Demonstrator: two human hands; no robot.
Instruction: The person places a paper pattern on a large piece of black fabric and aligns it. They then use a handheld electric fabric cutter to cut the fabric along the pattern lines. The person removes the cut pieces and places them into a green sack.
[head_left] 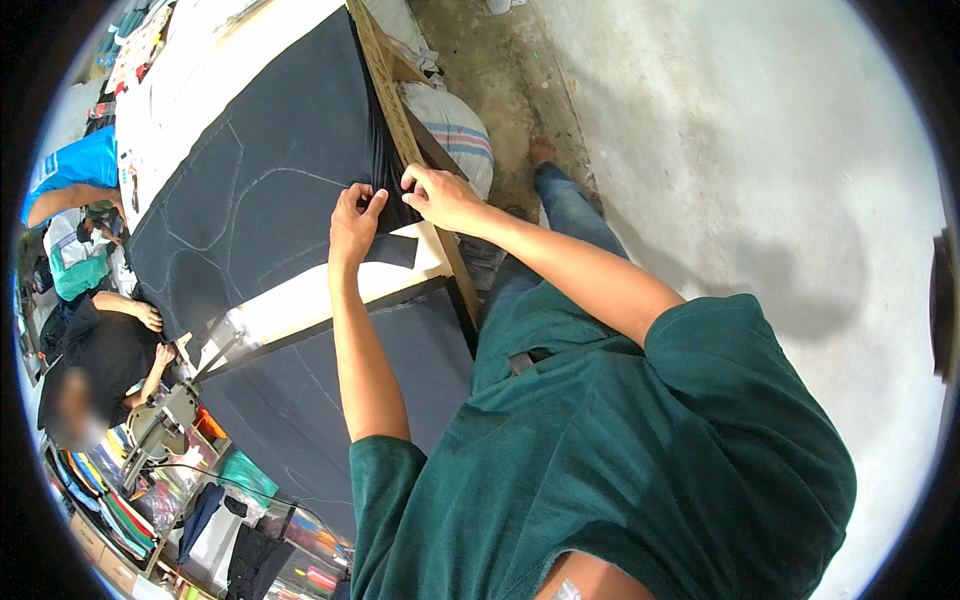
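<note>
A dark navy cloth [290, 130], marked with pale chalk outlines, lies spread over the table. Close to the table's right edge, my left hand [353, 228] has its fingers bent and its thumb near the index finger, gripping the cloth by its edge. My right hand [445, 200] is just to the right, fingers curled at the same gathered edge of the cloth. Dark folds bunch up between and above the two hands. The exact fingertip contact is partly hidden. Below my hands, a smaller dark cloth piece [395, 250] rests on the pale tabletop [290, 303].
A second chalk-marked dark cloth [290, 400] lies nearer. On the left, a person in black [105, 340] has hands at the table beside a grey machine [165, 420]. A wooden table edge [395, 100], white sacks [450, 135] and a pale wall [740, 150] are to the right.
</note>
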